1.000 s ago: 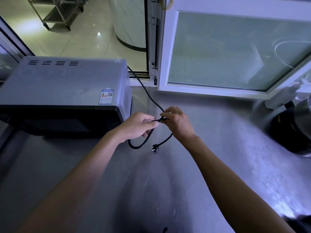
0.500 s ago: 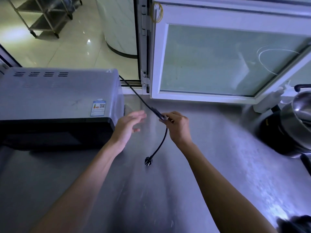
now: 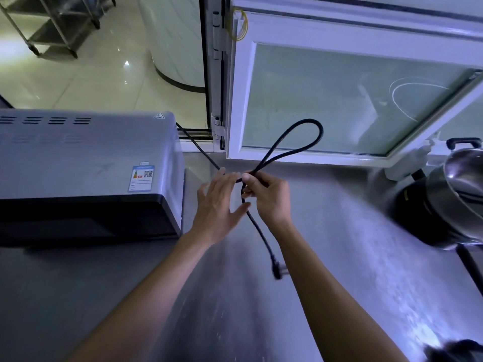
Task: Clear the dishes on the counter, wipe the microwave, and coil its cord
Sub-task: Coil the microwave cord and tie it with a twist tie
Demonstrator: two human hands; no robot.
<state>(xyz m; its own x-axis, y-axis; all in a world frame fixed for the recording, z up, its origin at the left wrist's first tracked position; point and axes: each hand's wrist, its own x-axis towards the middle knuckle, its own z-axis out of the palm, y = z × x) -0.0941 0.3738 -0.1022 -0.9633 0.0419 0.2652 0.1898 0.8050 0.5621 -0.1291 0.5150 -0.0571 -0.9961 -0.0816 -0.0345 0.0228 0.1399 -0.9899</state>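
While right hand [image 3: 269, 195] grip pinches looped cord [image 3: 292, 142], plug [image 3: 277, 269] dangling below, left hand [image 3: 218, 205] grip wide.

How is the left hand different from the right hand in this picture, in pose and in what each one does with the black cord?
The right hand has curled fingers and pinches the cord where its loop crosses; the left hand has straight, spread fingers and grips nothing. The right hand bears the loop above and the plug end hanging below; the left hand only reaches its fingertips to the crossing. Both hands are bare and meet over the counter, beside the microwave.
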